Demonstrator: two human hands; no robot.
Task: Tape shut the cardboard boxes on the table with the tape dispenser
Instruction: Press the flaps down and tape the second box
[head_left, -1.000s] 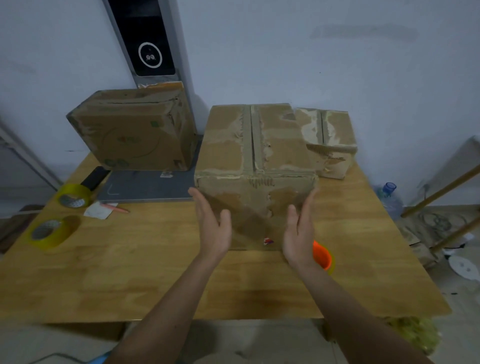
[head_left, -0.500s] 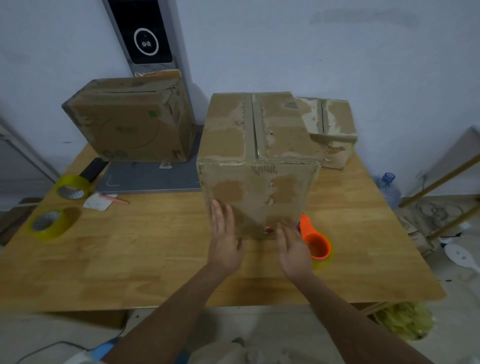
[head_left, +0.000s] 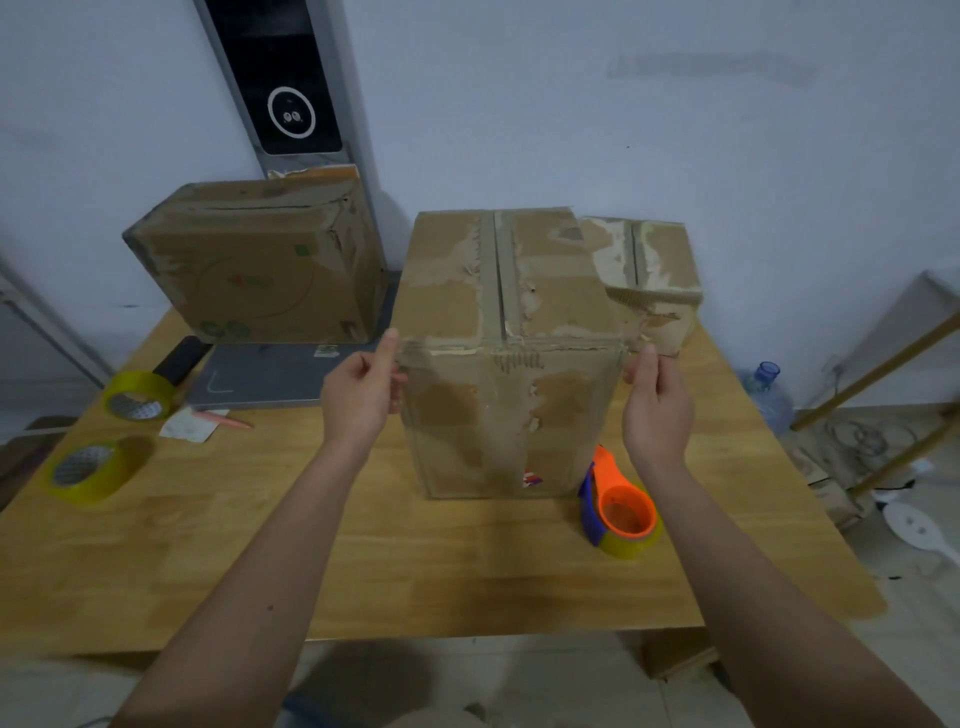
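A tall worn cardboard box (head_left: 509, 405) stands in the middle of the wooden table (head_left: 363, 561), its top flaps closed with a seam down the centre. My left hand (head_left: 358, 397) grips its upper left front corner, thumb raised along the edge. On the opposite side, my right hand (head_left: 657, 410) grips the upper right front corner. The orange tape dispenser (head_left: 621, 506), holding a yellowish roll, lies on the table by the box's lower right corner, below my right hand. A second box (head_left: 260, 270) sits at the back left. A smaller box (head_left: 654, 270) is behind on the right.
Two yellow tape rolls (head_left: 137, 395) (head_left: 88, 470) lie at the table's left edge, with a paper scrap and a pink pen (head_left: 223, 420) nearby. A grey flat slab (head_left: 265, 376) and a black object (head_left: 182, 353) lie under the left box. A water bottle (head_left: 769, 389) stands on the floor to the right.
Both hands rose from the lower front of the middle box to its upper front corners and now grip there. The box has been pulled slightly toward me.
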